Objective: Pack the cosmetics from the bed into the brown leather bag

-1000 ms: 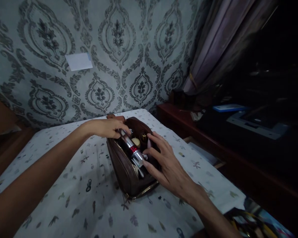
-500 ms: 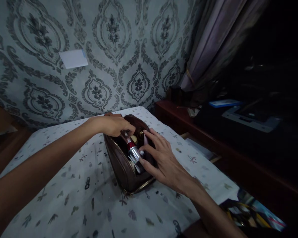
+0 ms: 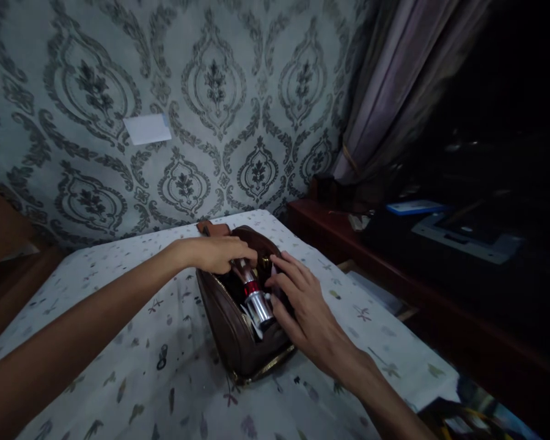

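A dark brown zippered bag lies unzipped on the patterned sheet. In its mouth rests a shiny silver cylinder with a red band, tilted lengthwise; its exact kind I cannot make out. My left hand reaches in from the left, its fingers curled around the cylinder's far end, fingertips partly hidden. Over the bag's right rim lies my right hand, fingers spread, the thumb and forefinger close to the cylinder. White slips poke out beside the cylinder, and other contents stay dark.
The white patterned sheet spreads around the bag, up to the patterned wall. A brown strap sticks out behind the bag. On the right are a reddish wooden ledge, a blue-edged flat item and a curtain.
The view has tilted up slightly, so everything sits lower. More of the silver cylinder shows, as my right thumb and forefinger have come away from it. My left hand keeps its grip.
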The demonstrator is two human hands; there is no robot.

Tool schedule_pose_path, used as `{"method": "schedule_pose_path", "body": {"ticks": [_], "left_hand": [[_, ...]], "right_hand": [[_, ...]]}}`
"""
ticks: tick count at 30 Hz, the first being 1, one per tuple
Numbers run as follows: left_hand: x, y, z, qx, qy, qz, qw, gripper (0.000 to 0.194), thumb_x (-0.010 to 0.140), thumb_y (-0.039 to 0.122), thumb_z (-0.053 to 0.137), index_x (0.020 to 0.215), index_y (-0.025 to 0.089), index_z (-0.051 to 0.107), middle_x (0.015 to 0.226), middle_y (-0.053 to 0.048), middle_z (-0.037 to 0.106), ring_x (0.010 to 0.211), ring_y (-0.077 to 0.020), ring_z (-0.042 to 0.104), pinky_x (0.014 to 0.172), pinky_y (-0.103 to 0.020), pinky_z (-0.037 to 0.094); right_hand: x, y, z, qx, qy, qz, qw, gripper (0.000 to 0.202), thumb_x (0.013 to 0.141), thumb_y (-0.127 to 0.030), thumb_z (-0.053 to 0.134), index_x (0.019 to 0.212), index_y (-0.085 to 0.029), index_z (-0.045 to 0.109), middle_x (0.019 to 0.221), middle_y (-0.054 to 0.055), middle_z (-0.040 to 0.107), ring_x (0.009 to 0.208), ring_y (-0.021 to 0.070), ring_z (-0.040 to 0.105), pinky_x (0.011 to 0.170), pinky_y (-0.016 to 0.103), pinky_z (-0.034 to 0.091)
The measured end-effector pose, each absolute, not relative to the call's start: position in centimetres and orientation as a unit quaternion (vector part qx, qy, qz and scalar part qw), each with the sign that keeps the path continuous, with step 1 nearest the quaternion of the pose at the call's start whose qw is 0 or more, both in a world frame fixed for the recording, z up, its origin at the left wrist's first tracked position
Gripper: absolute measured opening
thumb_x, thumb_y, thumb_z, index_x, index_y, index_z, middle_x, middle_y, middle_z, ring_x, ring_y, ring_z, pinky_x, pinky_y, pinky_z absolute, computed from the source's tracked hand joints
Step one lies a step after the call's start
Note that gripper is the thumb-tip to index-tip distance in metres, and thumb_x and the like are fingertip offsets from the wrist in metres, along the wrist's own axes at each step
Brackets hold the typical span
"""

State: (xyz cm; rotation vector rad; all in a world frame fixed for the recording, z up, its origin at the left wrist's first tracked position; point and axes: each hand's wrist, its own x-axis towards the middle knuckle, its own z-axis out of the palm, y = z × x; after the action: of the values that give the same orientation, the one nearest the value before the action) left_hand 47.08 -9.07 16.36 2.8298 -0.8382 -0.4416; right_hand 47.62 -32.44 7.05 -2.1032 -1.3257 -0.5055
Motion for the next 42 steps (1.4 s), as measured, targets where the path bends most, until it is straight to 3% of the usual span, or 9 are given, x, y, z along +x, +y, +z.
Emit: {"method": "schedule_pose_path", "body": {"ticks": [3,6,10,14,23,28,35,42], "left_hand": [[46.9,-8.6,16.4,0.949,-0.270,-0.146,0.076,0.052,0.072,0.000,0.051,0.119,0.021,0.057,0.122,-0.005,0.064,0.114,-0.0201,0.058,0.096,-0.026,0.044],[46.8,-8.4,16.4,0.952,-0.257,-0.146,0.075,0.054,0.073,0.002,0.052,0.124,0.021,0.055,0.128,-0.006,0.061,0.119,-0.0211,0.056,0.100,-0.028,0.042],[46.6,-8.5,16.4,0.954,-0.246,-0.154,0.080,0.055,0.075,0.004,0.053,0.127,0.021,0.054,0.130,-0.006,0.061,0.119,-0.0216,0.056,0.099,-0.028,0.042],[46.6,-8.5,16.4,0.954,-0.242,-0.157,0.083,0.055,0.074,0.007,0.055,0.127,0.022,0.054,0.129,-0.006,0.062,0.119,-0.0228,0.055,0.099,-0.028,0.042],[46.0,-8.7,17.4,0.953,-0.237,-0.154,0.108,0.060,0.072,0.010,0.058,0.131,0.020,0.052,0.128,-0.007,0.062,0.113,-0.0223,0.059,0.095,-0.027,0.045],[45.5,-7.3,17.3,0.949,-0.220,-0.105,0.199,0.060,0.076,0.011,0.054,0.135,0.023,0.051,0.135,-0.005,0.059,0.121,-0.0228,0.057,0.101,-0.029,0.043],[45.5,-4.2,15.2,0.937,-0.174,0.015,0.303,0.049,0.080,0.008,0.046,0.127,0.018,0.057,0.120,-0.009,0.068,0.110,-0.0209,0.063,0.100,-0.035,0.048],[45.3,-2.6,13.8,0.898,-0.119,0.094,0.413,0.041,0.079,0.014,0.052,0.118,0.022,0.063,0.115,-0.005,0.071,0.111,-0.0208,0.064,0.102,-0.036,0.047]], "right_hand": [[47.7,-32.6,6.9,-0.777,-0.498,-0.221,0.315,0.030,0.096,-0.017,0.046,0.126,-0.019,0.050,0.144,0.016,0.052,0.142,0.0288,0.040,0.109,0.054,0.045],[47.7,-32.5,6.8,-0.768,-0.480,-0.270,0.328,0.036,0.097,-0.016,0.046,0.132,-0.019,0.044,0.134,0.015,0.059,0.133,0.0282,0.049,0.104,0.050,0.049],[47.9,-32.4,7.1,-0.770,-0.489,-0.281,0.299,0.038,0.093,-0.008,0.043,0.128,-0.021,0.048,0.121,0.012,0.067,0.125,0.0314,0.052,0.098,0.055,0.050],[48.1,-32.5,7.5,-0.768,-0.514,-0.259,0.283,0.039,0.089,-0.003,0.043,0.122,-0.022,0.052,0.121,0.009,0.068,0.125,0.0330,0.052,0.098,0.061,0.046],[48.6,-32.5,7.1,-0.743,-0.500,-0.269,0.354,0.022,0.097,-0.017,0.047,0.115,-0.023,0.060,0.125,0.009,0.067,0.124,0.0279,0.057,0.098,0.051,0.052],[48.6,-32.4,7.1,-0.753,-0.461,-0.257,0.392,0.024,0.100,-0.025,0.047,0.119,-0.024,0.061,0.136,0.011,0.059,0.125,0.0230,0.059,0.100,0.040,0.054],[49.0,-32.2,6.0,-0.773,-0.416,-0.223,0.425,0.034,0.101,-0.037,0.045,0.132,-0.028,0.054,0.142,0.010,0.056,0.132,0.0269,0.054,0.105,0.046,0.051],[49.6,-32.4,6.2,-0.772,-0.413,-0.179,0.448,0.032,0.100,-0.040,0.046,0.128,-0.029,0.058,0.139,0.007,0.060,0.128,0.0249,0.058,0.106,0.044,0.051]]}}
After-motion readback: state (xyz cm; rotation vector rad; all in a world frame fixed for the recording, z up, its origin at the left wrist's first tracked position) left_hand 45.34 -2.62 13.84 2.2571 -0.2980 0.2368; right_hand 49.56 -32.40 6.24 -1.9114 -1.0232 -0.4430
